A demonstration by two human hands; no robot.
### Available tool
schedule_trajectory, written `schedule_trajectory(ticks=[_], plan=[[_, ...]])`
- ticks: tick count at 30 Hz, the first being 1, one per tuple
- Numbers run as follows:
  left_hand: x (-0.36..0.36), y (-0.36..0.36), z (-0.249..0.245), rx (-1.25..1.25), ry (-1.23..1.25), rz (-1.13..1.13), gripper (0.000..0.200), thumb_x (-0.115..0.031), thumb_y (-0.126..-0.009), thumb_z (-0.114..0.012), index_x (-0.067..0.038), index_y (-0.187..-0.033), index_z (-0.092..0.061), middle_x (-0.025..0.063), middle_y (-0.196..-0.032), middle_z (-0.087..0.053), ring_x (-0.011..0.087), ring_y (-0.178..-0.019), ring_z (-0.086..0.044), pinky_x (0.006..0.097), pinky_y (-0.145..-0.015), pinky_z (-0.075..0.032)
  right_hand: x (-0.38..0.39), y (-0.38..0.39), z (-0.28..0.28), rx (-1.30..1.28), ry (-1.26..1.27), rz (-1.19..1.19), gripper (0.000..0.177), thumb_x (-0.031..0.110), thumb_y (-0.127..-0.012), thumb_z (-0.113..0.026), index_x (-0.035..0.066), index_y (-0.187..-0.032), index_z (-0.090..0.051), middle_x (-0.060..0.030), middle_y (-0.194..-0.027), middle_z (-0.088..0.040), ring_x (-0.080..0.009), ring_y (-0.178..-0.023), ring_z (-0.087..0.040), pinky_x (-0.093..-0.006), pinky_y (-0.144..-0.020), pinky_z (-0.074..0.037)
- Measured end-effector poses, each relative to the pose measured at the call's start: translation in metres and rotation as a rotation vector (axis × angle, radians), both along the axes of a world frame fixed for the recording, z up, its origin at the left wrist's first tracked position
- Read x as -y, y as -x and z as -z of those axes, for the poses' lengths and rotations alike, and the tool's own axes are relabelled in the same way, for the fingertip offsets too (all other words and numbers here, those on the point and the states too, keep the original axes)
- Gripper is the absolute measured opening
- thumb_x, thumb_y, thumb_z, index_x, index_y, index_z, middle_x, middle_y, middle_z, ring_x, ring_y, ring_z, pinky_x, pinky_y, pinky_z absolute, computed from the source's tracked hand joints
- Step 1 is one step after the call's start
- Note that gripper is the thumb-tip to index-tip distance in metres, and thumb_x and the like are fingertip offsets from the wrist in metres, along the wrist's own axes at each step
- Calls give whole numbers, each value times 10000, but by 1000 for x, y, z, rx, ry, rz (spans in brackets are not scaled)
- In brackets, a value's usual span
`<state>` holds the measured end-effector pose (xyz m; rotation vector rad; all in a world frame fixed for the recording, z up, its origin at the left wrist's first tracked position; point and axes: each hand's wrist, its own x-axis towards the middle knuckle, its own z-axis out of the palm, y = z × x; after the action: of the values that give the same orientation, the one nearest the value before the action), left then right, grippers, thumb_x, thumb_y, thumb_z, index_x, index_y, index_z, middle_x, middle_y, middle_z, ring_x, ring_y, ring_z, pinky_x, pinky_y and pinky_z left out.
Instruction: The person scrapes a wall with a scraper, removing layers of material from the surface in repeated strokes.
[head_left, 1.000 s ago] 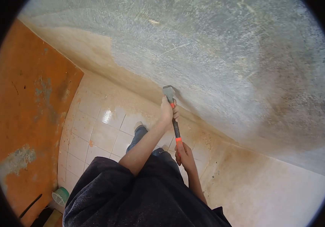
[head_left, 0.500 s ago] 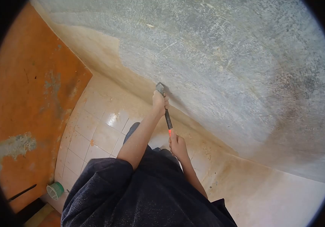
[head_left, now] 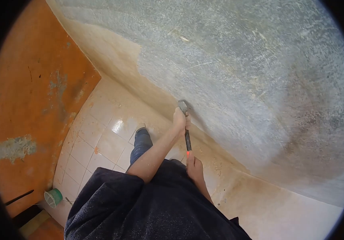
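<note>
I hold a long-handled scraper (head_left: 187, 138) with both hands. My left hand (head_left: 179, 119) grips it high up, just below the metal blade (head_left: 183, 105). My right hand (head_left: 195, 167) grips the lower end of the black and orange handle. The blade presses against the wall (head_left: 236, 68), at the border between the scraped grey surface and the cream paint (head_left: 116, 60) still on its lower strip.
An orange wall or door (head_left: 36, 96) with worn patches stands to the left. White floor tiles (head_left: 100, 136) lie below, dusty near the wall. A small green basket (head_left: 53, 197) sits on the floor at the lower left. My leg and shoe (head_left: 141, 138) stand on the tiles.
The scraper and both hands have shifted slightly right and down along the wall's base. The view has drifted too.
</note>
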<state>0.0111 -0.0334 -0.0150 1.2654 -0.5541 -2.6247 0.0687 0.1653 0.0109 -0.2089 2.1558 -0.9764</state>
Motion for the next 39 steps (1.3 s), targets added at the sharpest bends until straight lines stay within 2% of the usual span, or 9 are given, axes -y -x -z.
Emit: schedule_trajectory(ticks=[5, 7, 13, 23, 25, 28, 30, 34, 39], plan=[[12, 0, -1, 28, 0, -9, 357, -380, -951, -230, -166, -722, -401, -67, -501, -257, 97, -397, -224, 294, -393, -189, -1, -4, 7, -42, 36, -8, 606, 464, -1015, -403, -55, -758, -579, -181, -641, -567, -287, -633, -569, -412, -634, -442], [-2, 0, -19, 15, -29, 34, 365, -384, -962, -216, -180, -718, -394, -77, -502, -229, 91, -399, -193, 289, -403, -173, -14, -4, -4, -25, 78, 46, 544, 464, -1022, -421, 57, -674, -516, -5, -568, -470, -104, -518, -449, -297, -491, -374], [17, -3, -7, 4, -26, 28, 364, -404, -955, -222, -176, -727, -391, -75, -520, -227, 90, -415, -207, 291, -409, -192, 1, -7, 12, -44, 109, 55, 522, 450, -1026, -419, 72, -674, -498, 16, -575, -458, -75, -516, -432, -269, -483, -355], [15, -5, -11, 34, -48, 40, 394, -439, -969, -221, -186, -720, -393, -82, -526, -227, 90, -418, -183, 290, -411, -191, 4, -16, 0, -36, 71, 86, 516, 447, -1027, -425, 64, -692, -508, 12, -581, -460, -82, -512, -432, -269, -480, -354], [14, -2, -17, 31, -56, 44, 391, -438, -968, -227, -187, -721, -397, -82, -525, -231, 90, -415, -182, 292, -409, -190, -2, -18, -18, 23, 9, 91, 585, 467, -1016, -416, -34, -752, -565, -142, -624, -539, -225, -600, -530, -377, -609, -435], [20, -2, -8, 104, -57, 51, 383, -428, -967, -234, -185, -724, -404, -74, -520, -245, 93, -409, -191, 291, -404, -199, 17, -17, -9, -90, -27, 26, 597, 480, -1015, -411, -22, -731, -566, -124, -618, -543, -218, -598, -529, -371, -601, -429], [39, -9, 2, -13, -20, 118, 423, -456, -972, -242, -146, -758, -435, -41, -528, -318, 117, -411, -288, 300, -384, -276, 19, -22, -4, -37, -11, 63, 600, 484, -1014, -411, -16, -723, -568, -119, -614, -545, -218, -599, -532, -368, -600, -428], [17, -5, -10, 24, -50, 85, 399, -432, -965, -248, -149, -758, -437, -41, -535, -321, 110, -415, -287, 298, -381, -264, 1, -26, -18, 68, -26, 137, 619, 499, -1011, -400, -13, -707, -568, -108, -609, -538, -209, -601, -535, -363, -601, -427], [36, -5, -8, 51, -61, 62, 338, -377, -953, -254, -167, -741, -413, -62, -529, -280, 95, -414, -243, 289, -387, -222, 21, -20, -19, 13, -18, 97, 616, 497, -1011, -413, -15, -704, -567, -89, -600, -519, -181, -592, -508, -349, -590, -422]])
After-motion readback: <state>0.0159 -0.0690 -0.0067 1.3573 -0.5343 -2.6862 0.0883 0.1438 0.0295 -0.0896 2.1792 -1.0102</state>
